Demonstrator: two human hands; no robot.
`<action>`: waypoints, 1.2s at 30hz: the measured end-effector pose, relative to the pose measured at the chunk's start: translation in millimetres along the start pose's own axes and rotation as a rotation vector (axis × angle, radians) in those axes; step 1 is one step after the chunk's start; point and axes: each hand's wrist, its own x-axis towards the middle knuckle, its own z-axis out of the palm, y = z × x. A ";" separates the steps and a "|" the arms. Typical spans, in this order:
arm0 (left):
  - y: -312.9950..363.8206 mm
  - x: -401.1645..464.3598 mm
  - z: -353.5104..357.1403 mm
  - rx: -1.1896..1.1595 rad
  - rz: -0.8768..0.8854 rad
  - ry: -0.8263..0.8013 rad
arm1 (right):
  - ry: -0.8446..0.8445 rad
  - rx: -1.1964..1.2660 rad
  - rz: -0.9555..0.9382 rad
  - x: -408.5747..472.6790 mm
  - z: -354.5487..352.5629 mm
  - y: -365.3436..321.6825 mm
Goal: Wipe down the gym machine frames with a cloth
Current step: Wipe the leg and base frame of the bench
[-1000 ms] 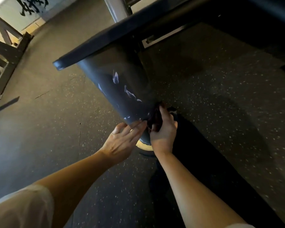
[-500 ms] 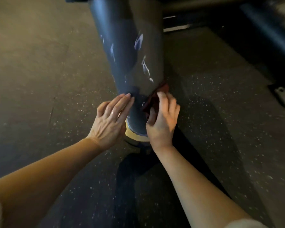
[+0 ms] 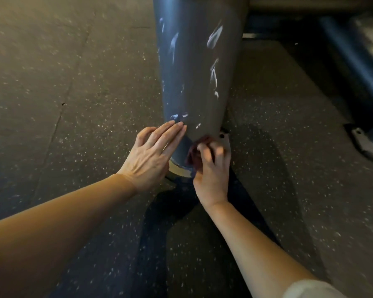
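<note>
Bunching a dark reddish cloth (image 3: 195,150) in curled fingers, the right hand (image 3: 211,171) presses it against the foot of the blue-grey frame post (image 3: 194,67), just above the pale base plate (image 3: 225,138) where the post meets the floor. That grip is clenched round the cloth, though motion blur hides exactly how the fingers lie. The left hand (image 3: 153,153) holds nothing: its fingers are straight and laid flat on the other side of the post, apparently as a brace.

The cloth looks soft and light; it should fold to the post's curve, and is probably best kept wadded in the palm so no loose edge drags on the floor. The post looks rigid and fixed, smooth painted metal with pale chips or scuffs up its length, so it should take firm rubbing without shifting.

Speckled rubber flooring (image 3: 63,82) surrounds the base. To the right, well apart, lies another blue frame tube (image 3: 349,57) with its own foot plate (image 3: 366,145).
</note>
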 end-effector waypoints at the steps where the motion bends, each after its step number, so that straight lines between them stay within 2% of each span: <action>1: -0.7 -0.9 0.5 0.001 0.004 -0.013 | -0.071 0.010 0.021 -8.8 2.3 4.3; 3: 0.4 -4.5 2.8 0.005 0.008 -0.035 | -0.032 0.114 0.090 -10.5 4.7 3.5; 6: 5.2 -12.5 6.6 -0.014 0.009 -0.076 | 0.232 0.248 0.114 4.0 1.6 -12.1; 7: 6.0 -13.5 7.6 -0.025 0.013 -0.087 | 0.265 0.258 0.125 7.9 2.2 -15.6; 11: 8.9 -13.8 9.4 -0.044 0.035 -0.126 | 0.063 0.209 0.280 -5.0 10.7 -13.0; 13: 9.0 -14.6 9.3 -0.043 0.032 -0.141 | 0.065 0.313 0.455 -4.2 8.2 -9.5; 16: 10.4 -19.0 10.6 -0.039 0.025 -0.165 | 0.109 0.317 0.668 2.6 5.4 -17.0; 19: 11.2 -20.6 13.0 -0.029 0.029 -0.188 | 0.050 0.363 0.547 -7.8 7.3 -32.5; 21: 10.6 -20.1 14.0 -0.022 0.040 -0.202 | 0.015 0.401 0.533 -9.4 6.7 -31.2; 24: 11.9 -20.1 13.3 -0.036 0.031 -0.217 | 0.114 0.415 0.605 2.5 2.5 -26.4; 26: 13.4 -19.7 11.5 -0.058 0.027 -0.185 | 0.141 0.415 0.565 6.6 0.7 -28.1; 29: 12.1 -14.3 5.5 -0.109 -0.009 -0.089 | 0.140 0.454 0.418 6.7 -5.2 -27.9; 32: 11.1 -3.1 -0.9 -0.175 -0.132 0.007 | 0.312 0.441 0.267 24.5 -22.6 -31.9; 34: 13.0 2.7 -4.1 -0.227 -0.189 0.046 | 0.379 0.346 0.183 42.6 -29.0 -36.5; 36: 13.8 5.5 -6.1 -0.252 -0.197 0.065 | 0.339 0.194 0.037 46.3 -27.4 -33.4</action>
